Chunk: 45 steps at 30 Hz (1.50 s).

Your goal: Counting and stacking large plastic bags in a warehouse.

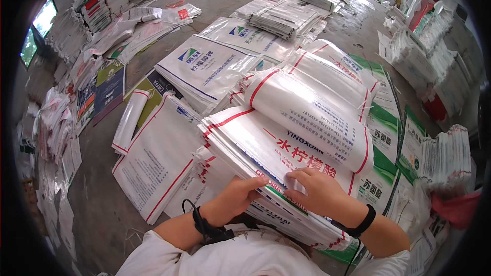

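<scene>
In front of me lies a thick stack of flat white woven bags (243,140) with red stripes and red and blue print. My left hand (234,200) is closed on the near edge of the stack, thumb on top and the other fingers mostly hidden. My right hand (319,194) is closed at the same edge, its bent fingers pinching the upper bags. A rolled-over bag (312,117) curves across the far part of the stack, its red-striped end towards the right. The layers between my hands are slightly fanned.
White bags with a blue-green logo (207,66) lie beyond the stack. A rolled white bag (132,120) rests at the left, near striped bags (158,158). Green-and-white bags (383,128) spread at the right, beside bundled bags (445,158). Tall piles (71,33) stand against the wall.
</scene>
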### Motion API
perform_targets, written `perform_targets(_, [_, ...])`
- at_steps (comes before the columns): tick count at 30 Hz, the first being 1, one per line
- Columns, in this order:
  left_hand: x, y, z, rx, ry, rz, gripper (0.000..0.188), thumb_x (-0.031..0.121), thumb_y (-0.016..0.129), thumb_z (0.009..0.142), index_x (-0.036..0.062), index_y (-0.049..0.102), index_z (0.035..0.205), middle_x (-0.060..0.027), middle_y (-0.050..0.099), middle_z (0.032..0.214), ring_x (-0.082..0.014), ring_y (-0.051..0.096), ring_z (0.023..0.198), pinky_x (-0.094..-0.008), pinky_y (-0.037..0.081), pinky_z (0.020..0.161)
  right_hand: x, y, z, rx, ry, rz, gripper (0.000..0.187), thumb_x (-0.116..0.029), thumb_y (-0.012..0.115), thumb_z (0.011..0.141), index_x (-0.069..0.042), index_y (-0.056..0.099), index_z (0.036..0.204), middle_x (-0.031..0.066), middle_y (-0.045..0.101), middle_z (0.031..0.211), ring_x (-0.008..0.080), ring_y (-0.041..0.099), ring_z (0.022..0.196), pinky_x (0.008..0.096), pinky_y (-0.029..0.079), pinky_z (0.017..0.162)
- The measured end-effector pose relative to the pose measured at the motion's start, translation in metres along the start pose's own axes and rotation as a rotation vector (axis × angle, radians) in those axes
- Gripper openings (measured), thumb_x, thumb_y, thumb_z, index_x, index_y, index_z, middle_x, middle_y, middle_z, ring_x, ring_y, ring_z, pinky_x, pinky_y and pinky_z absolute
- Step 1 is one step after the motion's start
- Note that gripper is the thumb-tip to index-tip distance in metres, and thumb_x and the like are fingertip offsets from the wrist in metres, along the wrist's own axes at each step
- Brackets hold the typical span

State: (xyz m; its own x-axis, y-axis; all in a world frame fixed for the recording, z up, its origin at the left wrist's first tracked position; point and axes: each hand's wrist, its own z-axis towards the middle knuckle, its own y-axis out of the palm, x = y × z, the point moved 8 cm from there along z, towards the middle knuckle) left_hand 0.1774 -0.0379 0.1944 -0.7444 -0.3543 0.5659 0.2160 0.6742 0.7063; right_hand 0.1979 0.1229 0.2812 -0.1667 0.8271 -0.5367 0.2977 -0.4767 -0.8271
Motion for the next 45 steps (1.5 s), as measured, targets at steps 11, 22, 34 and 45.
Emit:
perform_targets(11, [0.01,0.011,-0.004,-0.005,0.052,0.01,0.048,0.014,0.066,0.097,-0.0005,0.049,0.14,-0.0142,0.063,0.13,-0.0243,0.066,0.117,-0.0398,0.06,0.096,0.025,-0.031,-0.003,0.169,-0.04,0.056,0.028,-0.019,0.066,0.094,-0.012,0.071,0.12,0.013,0.072,0.108,0.0328,0.071,0.092,0.0405,0.058,0.077])
perform_targets(22, [0.007,0.011,0.001,-0.045,0.044,0.019,0.053,0.014,0.067,0.097,-0.0026,0.047,0.142,-0.0169,0.061,0.136,-0.0284,0.064,0.123,-0.044,0.054,0.105,0.028,-0.024,-0.001,0.057,-0.037,0.044,0.023,-0.026,0.069,0.092,-0.007,0.074,0.104,0.0133,0.071,0.104,0.0336,0.07,0.089,0.0412,0.056,0.079])
perform_targets(34, [0.007,0.008,-0.005,-0.002,0.035,-0.021,0.053,0.01,0.066,0.096,-0.0023,0.045,0.144,-0.0175,0.061,0.135,-0.0279,0.064,0.122,-0.0436,0.054,0.106,0.063,-0.118,0.018,0.46,0.157,-0.263,0.048,-0.024,0.075,0.087,-0.004,0.062,0.129,0.0185,0.067,0.118,0.0366,0.065,0.111,0.045,0.052,0.096])
perform_targets(45, [0.003,0.003,-0.002,-0.031,0.029,0.01,0.053,0.017,0.065,0.1,0.0002,0.043,0.145,-0.0168,0.06,0.136,-0.029,0.062,0.124,-0.0454,0.052,0.107,0.038,-0.01,0.003,0.074,0.184,-0.119,0.039,-0.021,0.06,0.098,-0.001,0.061,0.132,0.0182,0.069,0.094,0.0365,0.07,0.083,0.0442,0.058,0.074])
